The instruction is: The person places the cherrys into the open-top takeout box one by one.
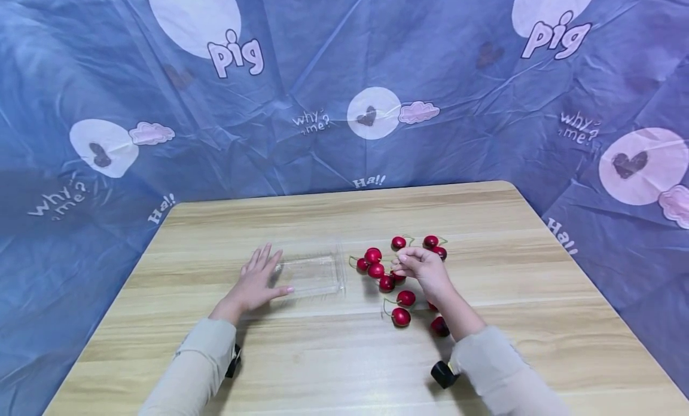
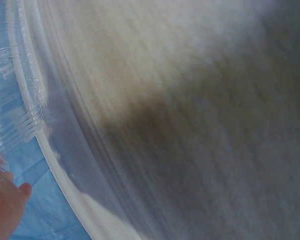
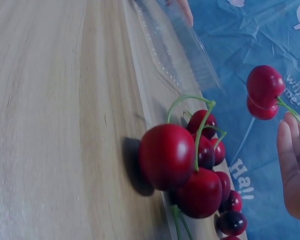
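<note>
My left hand (image 1: 257,286), fingers straight and spread, is at the left side of a clear plastic box (image 1: 340,272). Whether it touches the wall is hard to tell. In the left wrist view only part of this hand (image 2: 5,202) appears, beside the box's transparent wall (image 2: 32,112). My right hand (image 1: 426,274) pinches the green stem (image 3: 290,111) of a pair of cherries (image 3: 265,86), which hang in the air in the right wrist view. Beneath and around that hand lie loose red cherries (image 1: 401,317), some with joined stems.
The pale wooden table (image 1: 334,368) ends in a far edge against a blue printed cloth (image 1: 323,147). More cherries lie behind the right hand (image 1: 398,242) and near the right forearm (image 1: 439,326). Black wrist cameras (image 1: 444,374) sit below both sleeves.
</note>
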A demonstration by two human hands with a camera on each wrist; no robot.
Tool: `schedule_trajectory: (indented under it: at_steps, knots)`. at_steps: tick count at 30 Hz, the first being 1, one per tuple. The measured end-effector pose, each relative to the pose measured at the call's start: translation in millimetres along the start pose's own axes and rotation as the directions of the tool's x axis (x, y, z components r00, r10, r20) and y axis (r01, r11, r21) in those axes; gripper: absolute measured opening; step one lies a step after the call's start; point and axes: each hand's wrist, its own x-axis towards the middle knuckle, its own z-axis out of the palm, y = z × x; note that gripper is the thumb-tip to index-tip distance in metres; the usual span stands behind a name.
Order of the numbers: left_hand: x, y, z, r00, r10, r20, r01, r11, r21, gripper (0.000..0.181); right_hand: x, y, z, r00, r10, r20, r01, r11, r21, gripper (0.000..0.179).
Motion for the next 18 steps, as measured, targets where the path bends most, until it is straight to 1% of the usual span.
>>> schedule_trajectory:
  at_steps: [8,13,18]
  knots:
    - [0.4,-0.6,1.5,1.0,0.004,-0.012,-0.004,1.0,-0.005,0.089,6.3,2.3,9.3,1.0,0.021,0.017,-0.021,1.0,0.017,0.005]
    - [1.2,-0.7,1.4,1.0,-0.002,-0.001,0.002,1.0,-0.006,0.089,12.5,3.3,15.8,0.999,0.037,0.008,-0.037,0.999,0.031,0.006]
    - [1.7,-0.8,1.1,1.0,-0.005,0.0,0.005,1.0,-0.001,0.088,16.9,4.7,20.4,0.999,0.039,0.018,-0.039,0.999,0.037,0.005]
